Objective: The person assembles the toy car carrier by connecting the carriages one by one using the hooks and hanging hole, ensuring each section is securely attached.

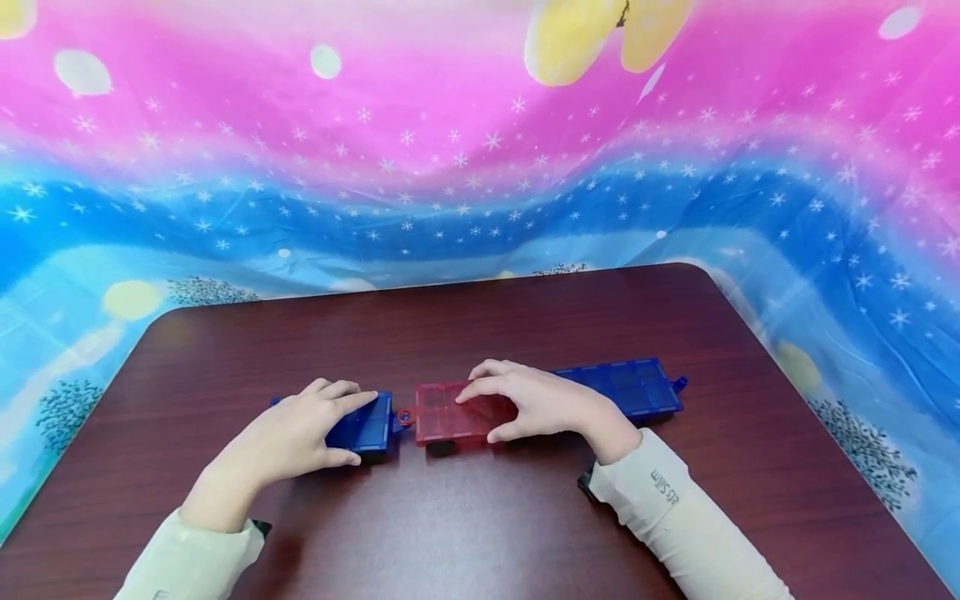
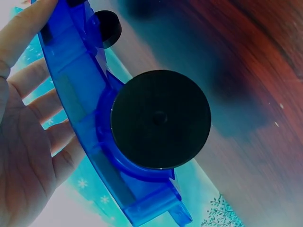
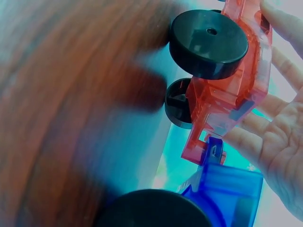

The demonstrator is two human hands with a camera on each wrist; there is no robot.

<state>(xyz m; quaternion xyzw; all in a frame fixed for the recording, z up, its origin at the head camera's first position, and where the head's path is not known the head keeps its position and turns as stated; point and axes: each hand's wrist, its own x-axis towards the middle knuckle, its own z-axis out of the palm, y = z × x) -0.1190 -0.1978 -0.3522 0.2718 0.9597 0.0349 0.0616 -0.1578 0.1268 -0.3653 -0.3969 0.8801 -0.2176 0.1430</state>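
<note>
Three flat see-through plastic toy wagons with black wheels stand in a row on the table. My left hand [image 1: 300, 433] grips the left blue wagon [image 1: 363, 433], thumb on the near side and fingers over the far side. The red wagon [image 1: 442, 417] in the middle is held by my right hand [image 1: 536, 404] in the same way. Between these two, a red ring hitch [image 1: 405, 417] overlaps the blue hitch; whether it is fully seated I cannot tell. Behind the right hand, the right blue wagon [image 3: 241, 189] meets the red wagon at a coupling [image 3: 212, 150].
The dark wooden table [image 1: 480, 517] has rounded far corners. A pink and blue snowflake-patterned cloth [image 1: 450, 167] hangs behind it and along its sides. A small blue hitch [image 1: 679, 384] sticks out at the row's right end.
</note>
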